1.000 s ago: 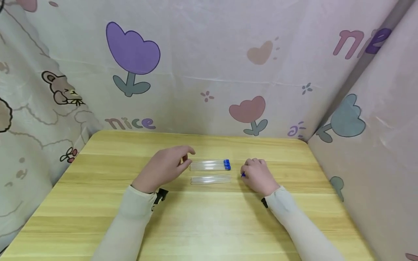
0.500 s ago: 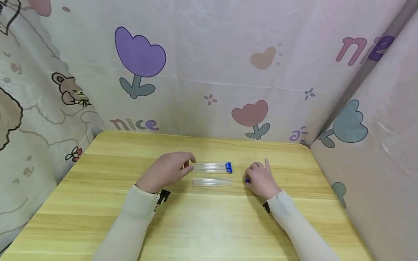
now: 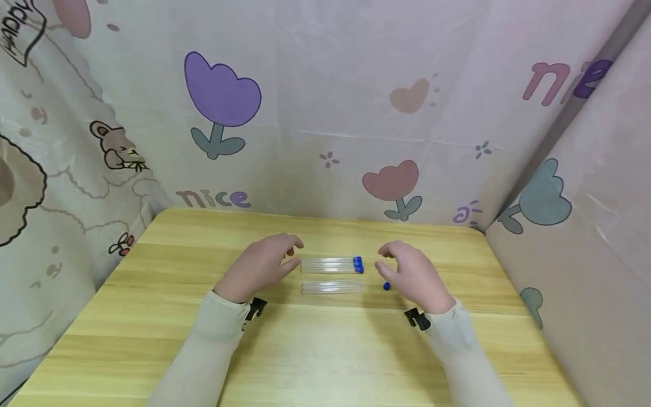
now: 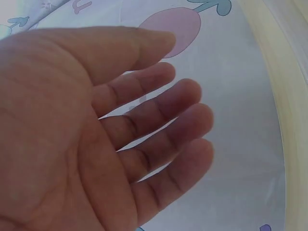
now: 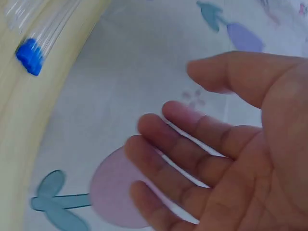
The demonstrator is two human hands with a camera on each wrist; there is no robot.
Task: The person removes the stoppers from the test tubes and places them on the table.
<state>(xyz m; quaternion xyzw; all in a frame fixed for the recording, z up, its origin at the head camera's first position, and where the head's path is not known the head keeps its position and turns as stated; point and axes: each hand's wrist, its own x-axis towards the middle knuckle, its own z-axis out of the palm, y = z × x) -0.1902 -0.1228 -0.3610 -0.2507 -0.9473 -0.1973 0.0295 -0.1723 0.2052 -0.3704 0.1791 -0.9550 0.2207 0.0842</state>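
Several clear tubes with blue caps (image 3: 328, 265) lie side by side on the table, their caps to the right. Nearer the person is a second row of clear tubes (image 3: 332, 287), with no blue on their ends. One loose blue cap (image 3: 387, 286) sits right of that row. My left hand (image 3: 261, 264) hovers by the left ends of the capped tubes, fingers loosely bent and holding nothing. Above and beside the loose cap is my right hand (image 3: 414, 275), thumb and fingers apart around nothing. Both palms, left (image 4: 106, 139) and right (image 5: 231, 154), show bare in the wrist views.
The wooden table (image 3: 315, 350) reaches back to a printed curtain (image 3: 315, 85). More curtain hangs along the left and right sides. A black wrist mount (image 3: 418, 319) sits at the right cuff, and another mount (image 3: 256, 308) at the left.
My right hand has let go of the blue cap, which now lies on the table, and has opened and lifted. The left hand has hardly moved. The head view has shifted slightly.
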